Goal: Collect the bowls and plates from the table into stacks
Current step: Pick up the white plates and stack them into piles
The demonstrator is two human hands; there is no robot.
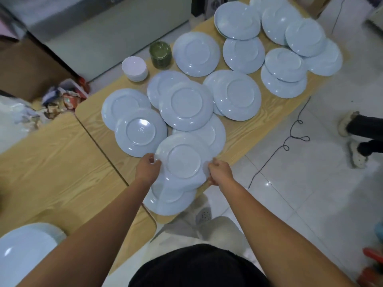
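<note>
1 pale plate (183, 160) held at opposite rims: left hand (148, 165) and right hand (220, 172), fingers (153, 159) curled on its edge. It overlaps other plates (172, 200) at the near edge of the wooden surface (62, 162).

Glossy pale tiled floor (310, 193) on right. Black cable (294, 137) lies on tiles in loose loops. Second person's feet at right edge: light slippers (346, 123), dark trouser legs (369, 127). Heap of crumpled snack wrappers (62, 98) on left, white plastic bag (14, 114) just beside it. Brown cardboard box (27, 65) behind heap. Grey metal cabinet (93, 23) top left. Red object (373, 255) in bottom right corner, too blurred to identify.
</note>
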